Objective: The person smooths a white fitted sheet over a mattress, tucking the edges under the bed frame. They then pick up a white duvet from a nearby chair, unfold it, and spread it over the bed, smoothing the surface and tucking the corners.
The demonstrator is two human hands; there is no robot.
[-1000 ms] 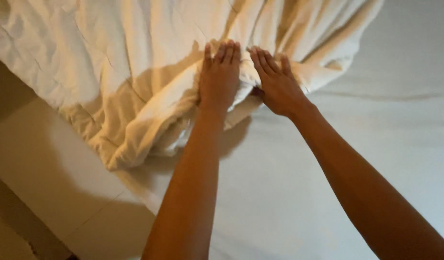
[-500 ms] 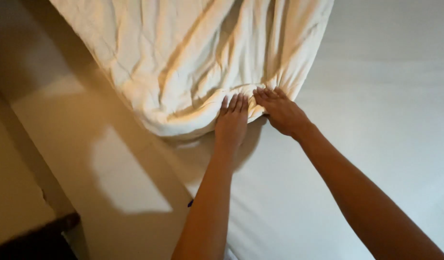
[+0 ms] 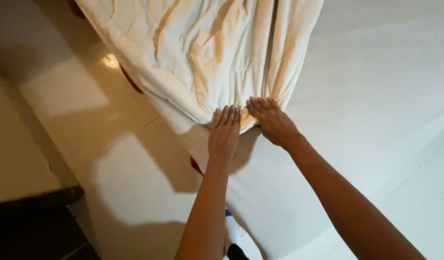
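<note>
Since half a second ago the quilt (image 3: 207, 53) has slid further up and to the left across the bed (image 3: 376, 120), and both hands have followed it; its rounded lower end, which bulged wide then, now narrows to a tuck just under the fingertips. A second ago the hands lay deeper in a loose heap of folds, so the cloth has been drawn flatter.

Head view: the cream quilt lies crumpled over the bed's upper left part, its left side hanging past the bed's left edge over the glossy floor (image 3: 111, 159). Its lower end sits near that edge, where the two hands meet it. Long creases run down towards the hands, which suggests the cloth is being pressed and smoothed rather than lifted.

The left hand (image 3: 224, 135) lies palm down, fingers straight and close together, tips on the quilt's end and the heel on the sheet. The right hand (image 3: 274, 123) lies just beside it, also flat and open, fingers together and angled up to the left, tips touching the same end. Neither hand grips anything; the two sit side by side, nearly touching.

A foot in a white sock (image 3: 233, 233) shows below, between the forearms.
</note>
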